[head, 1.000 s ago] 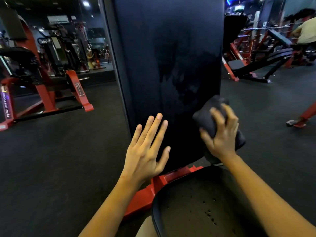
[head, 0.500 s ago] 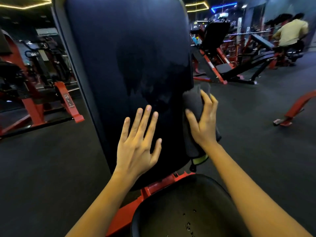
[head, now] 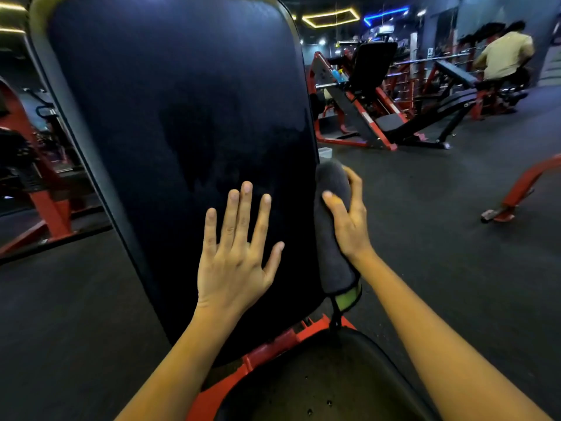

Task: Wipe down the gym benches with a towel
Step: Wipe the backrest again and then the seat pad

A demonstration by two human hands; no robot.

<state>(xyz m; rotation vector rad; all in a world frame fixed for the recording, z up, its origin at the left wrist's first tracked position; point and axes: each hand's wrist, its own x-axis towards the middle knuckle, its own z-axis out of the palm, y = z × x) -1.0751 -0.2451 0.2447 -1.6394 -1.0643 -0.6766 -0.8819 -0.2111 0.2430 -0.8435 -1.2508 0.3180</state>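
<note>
I see left hand (head: 235, 259) flat, fingers straight, pressing the upright backrest (head: 182, 117) low down. Right hand (head: 349, 220) grips grey towel (head: 332, 238), thumb curled over it, against backrest's right edge.

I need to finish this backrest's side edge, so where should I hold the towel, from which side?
Hold the towel at its upper middle, coming from the right, outer side, as the right hand does. It lies folded long against the backrest edge, and its lower end hangs loose, so a grip there would probably flop.
</note>
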